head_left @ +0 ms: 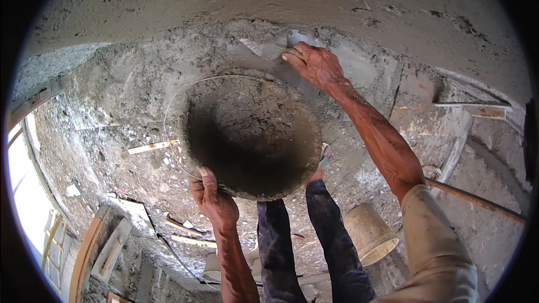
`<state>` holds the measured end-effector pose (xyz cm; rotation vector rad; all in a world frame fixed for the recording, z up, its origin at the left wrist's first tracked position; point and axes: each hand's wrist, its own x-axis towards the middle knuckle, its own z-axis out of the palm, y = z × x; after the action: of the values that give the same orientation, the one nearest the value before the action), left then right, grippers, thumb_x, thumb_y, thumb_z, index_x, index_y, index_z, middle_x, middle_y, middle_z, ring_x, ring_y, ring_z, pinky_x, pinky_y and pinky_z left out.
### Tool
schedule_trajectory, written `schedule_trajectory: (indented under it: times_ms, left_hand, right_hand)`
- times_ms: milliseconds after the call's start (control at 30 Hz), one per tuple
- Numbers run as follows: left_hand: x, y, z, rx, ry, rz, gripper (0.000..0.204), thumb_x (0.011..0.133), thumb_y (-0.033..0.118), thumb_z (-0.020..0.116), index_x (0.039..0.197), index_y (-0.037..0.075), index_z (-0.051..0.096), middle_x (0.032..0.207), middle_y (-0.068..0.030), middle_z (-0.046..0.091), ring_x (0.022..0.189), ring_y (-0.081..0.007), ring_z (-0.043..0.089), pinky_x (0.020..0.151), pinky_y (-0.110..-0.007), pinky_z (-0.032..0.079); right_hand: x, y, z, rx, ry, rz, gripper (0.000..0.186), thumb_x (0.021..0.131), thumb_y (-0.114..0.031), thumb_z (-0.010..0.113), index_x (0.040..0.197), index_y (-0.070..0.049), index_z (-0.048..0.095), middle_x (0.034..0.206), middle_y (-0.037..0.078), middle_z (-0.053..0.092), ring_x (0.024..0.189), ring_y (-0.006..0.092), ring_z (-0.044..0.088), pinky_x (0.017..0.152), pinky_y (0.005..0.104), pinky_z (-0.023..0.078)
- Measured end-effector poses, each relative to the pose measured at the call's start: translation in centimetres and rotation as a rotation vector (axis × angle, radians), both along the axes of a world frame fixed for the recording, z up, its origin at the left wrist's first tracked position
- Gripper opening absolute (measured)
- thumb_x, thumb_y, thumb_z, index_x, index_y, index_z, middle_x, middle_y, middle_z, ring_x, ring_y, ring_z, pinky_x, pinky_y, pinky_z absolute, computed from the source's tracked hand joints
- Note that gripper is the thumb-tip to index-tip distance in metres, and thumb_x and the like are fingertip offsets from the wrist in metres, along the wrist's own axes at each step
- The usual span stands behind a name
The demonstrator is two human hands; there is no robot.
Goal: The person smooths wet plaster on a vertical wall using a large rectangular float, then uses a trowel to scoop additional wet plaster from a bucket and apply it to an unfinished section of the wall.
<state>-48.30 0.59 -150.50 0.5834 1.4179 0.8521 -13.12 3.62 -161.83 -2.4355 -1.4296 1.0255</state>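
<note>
A mortar-crusted bucket (247,165), at the centre of the view in front of your legs, its mouth turned up toward you; its wire handle (165,118) bows out to the left; grey, lumpy mortar (255,115) covers part of its inside, while the near wall lies in dark shadow. Your left hand (218,201) holds the near left part of the rim, thumb uppermost; your right hand (320,67), beyond the bucket and to the right, is closed around the handle of what appears to be a trowel (264,49), its flat grey blade pointing left, partly lost against the rough grey surface. Above both, a band of smoother grey plaster (269,0) spans the top, pitted at the right. Beneath the bucket, your dark trousers (275,247) stand on debris-strewn ground; a pale wooden strip (150,147) lies just left of the bucket; a second, beige bucket (368,230) lies tipped to the right of your legs, its opening toward the lower right. Farther out, a brown pole (477,199) slants at the right, beyond your tan sleeve (441,247); an orange-brown board (87,252) stands at the lower left.
</note>
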Motion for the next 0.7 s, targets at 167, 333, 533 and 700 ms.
schedule_trajectory:
  times_ms: [167, 333, 533, 700]
  left_hand:
    - [-0.1, -0.1, 0.8, -0.032, -0.046, -0.089, 0.022, 0.106, 0.024, 0.060, 0.118, 0.005, 0.062, 0.112, -0.0066, 0.068, 0.098, -0.0128, 0.062, 0.088, -0.031, 0.052]
    - [2.8, -2.2, 2.6, -0.093, -0.006, -0.339, 0.031, 0.101, 0.025, 0.069, 0.121, 0.003, 0.063, 0.116, -0.0076, 0.068, 0.101, -0.0168, 0.063, 0.091, -0.036, 0.052]
    - [3.2, -6.5, 3.2, -0.015, -0.007, -0.550, 0.047, 0.081, 0.008, 0.063, 0.125, -0.008, 0.061, 0.120, -0.0156, 0.068, 0.105, -0.0260, 0.063, 0.099, -0.040, 0.049]
    - [8.9, -11.2, 7.0, 0.044, 0.083, -0.586, 0.048, 0.077, 0.009, 0.061, 0.122, -0.009, 0.061, 0.116, -0.0167, 0.068, 0.101, -0.0297, 0.063, 0.094, -0.042, 0.050]
  right_hand:
    - [-3.1, -9.1, 9.6, 0.433, -0.125, -0.229, 0.035, 0.096, -0.039, 0.069, 0.117, -0.010, 0.067, 0.092, 0.012, 0.071, 0.080, 0.0357, 0.071, 0.067, 0.0499, 0.056]
    - [-7.7, -18.8, 17.3, 0.418, -0.249, -0.046, 0.036, 0.085, -0.018, 0.077, 0.119, -0.013, 0.066, 0.087, 0.006, 0.060, 0.079, 0.0271, 0.065, 0.071, 0.0407, 0.055]
    - [-17.2, -35.5, 26.2, 0.042, 0.181, -0.992, 0.041, 0.086, -0.026, 0.080, 0.120, -0.009, 0.064, 0.098, 0.012, 0.072, 0.086, 0.0311, 0.072, 0.077, 0.0391, 0.059]
    - [-28.1, -56.2, 29.3, -0.027, 0.555, -1.409, 0.036, 0.087, -0.030, 0.079, 0.106, 0.000, 0.070, 0.093, 0.008, 0.074, 0.087, 0.0200, 0.073, 0.075, 0.0367, 0.058]
